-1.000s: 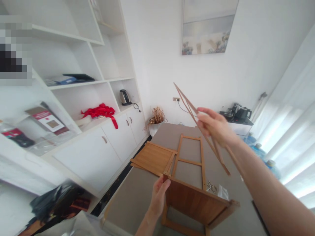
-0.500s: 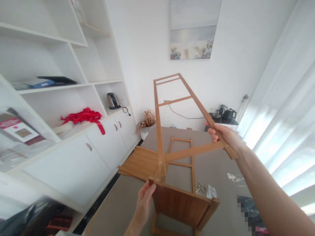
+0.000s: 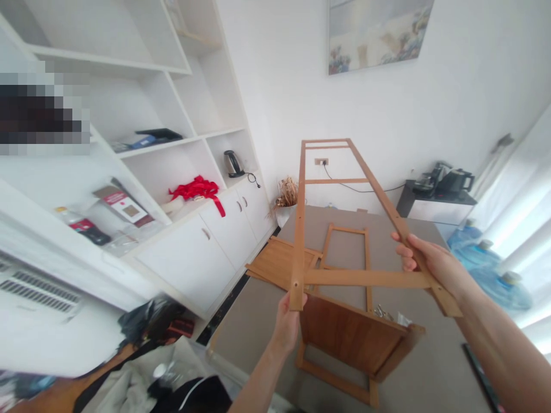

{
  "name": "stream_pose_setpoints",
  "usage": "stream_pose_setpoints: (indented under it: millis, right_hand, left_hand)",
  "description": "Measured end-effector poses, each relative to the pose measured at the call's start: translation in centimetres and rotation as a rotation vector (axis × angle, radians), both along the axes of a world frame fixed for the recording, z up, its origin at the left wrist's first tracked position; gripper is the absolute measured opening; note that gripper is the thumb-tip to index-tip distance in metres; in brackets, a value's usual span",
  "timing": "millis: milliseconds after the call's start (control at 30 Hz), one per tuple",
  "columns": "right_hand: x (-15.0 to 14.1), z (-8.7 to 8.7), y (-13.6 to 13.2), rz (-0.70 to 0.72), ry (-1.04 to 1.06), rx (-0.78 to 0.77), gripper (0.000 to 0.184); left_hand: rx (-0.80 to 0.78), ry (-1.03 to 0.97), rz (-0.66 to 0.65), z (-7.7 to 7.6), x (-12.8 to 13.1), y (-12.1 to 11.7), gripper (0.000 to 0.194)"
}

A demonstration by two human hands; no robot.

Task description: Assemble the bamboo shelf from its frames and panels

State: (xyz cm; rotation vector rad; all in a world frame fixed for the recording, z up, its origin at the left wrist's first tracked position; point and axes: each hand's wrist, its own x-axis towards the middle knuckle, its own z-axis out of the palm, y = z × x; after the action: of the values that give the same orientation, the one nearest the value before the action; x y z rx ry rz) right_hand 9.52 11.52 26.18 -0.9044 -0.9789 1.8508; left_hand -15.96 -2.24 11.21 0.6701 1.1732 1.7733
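My right hand [image 3: 434, 261] is closed round the right rail of a ladder-like wooden frame [image 3: 365, 279], which I hold raised and slanting over the table. The left rail's lower end hangs in front of my left hand [image 3: 289, 324] and covers part of its fingers. My left hand is closed at the top left corner of a brown wooden panel [image 3: 348, 335], which stands tilted on a wooden base frame [image 3: 336, 381]. Behind lies another wooden frame [image 3: 367, 246], flat on the table. Metal screws [image 3: 382, 312] and a small clear plastic bag [image 3: 403, 319] are just beyond the panel.
The grey table [image 3: 253, 330] also carries flat wooden boards [image 3: 278, 261] at its left. White cabinets [image 3: 181, 258] line the left wall. Blue water bottles [image 3: 486, 261] stand at the right by the curtain. A black phone-like object [image 3: 480, 373] lies at the right edge.
The view has turned left and down. The raised frame has levelled, and its left rail's end now overlaps my left hand. Both hands keep their grips.
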Motion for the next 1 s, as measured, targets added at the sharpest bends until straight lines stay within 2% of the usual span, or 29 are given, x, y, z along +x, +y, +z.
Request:
stream_pose_setpoints:
  millis: [100,200,333,467,667,800,1000]
  right_hand:
    - [-0.5,0.4,0.4,0.010,0.094,-0.094,0.018]
    - [-1.1,0.0,0.4,0.016,0.132,-0.140,0.015]
    - [-1.4,-1.9,0.0,0.005,0.086,-0.094,0.013]
    - [-0.9,-3.5,-1.3,-0.084,-0.003,-0.039,0.019]
    - [-0.4,-3.5,-3.8,-0.220,-0.061,-0.070,0.023]
    - [-0.7,-3.5,-4.5,-0.284,-0.087,-0.078,0.021]
    - [-1.1,-5.2,-4.5,-0.226,-0.103,-0.105,0.026]
  left_hand:
    - [0.013,-0.023,-0.034,0.5,0.0,-0.1,0.022]
    - [0.020,-0.028,-0.049,0.8,0.0,-0.1,0.024]
    - [0.005,-0.028,-0.038,0.7,0.1,-0.1,0.024]
    - [0.026,0.001,-0.040,0.3,0.1,0.0,0.023]
    - [0.084,0.022,-0.091,0.2,-0.3,-0.3,0.023]
    - [0.088,0.014,-0.083,0.5,-0.3,-0.7,0.023]
    - [0.078,0.071,-0.059,0.3,-0.5,-1.5,0.023]
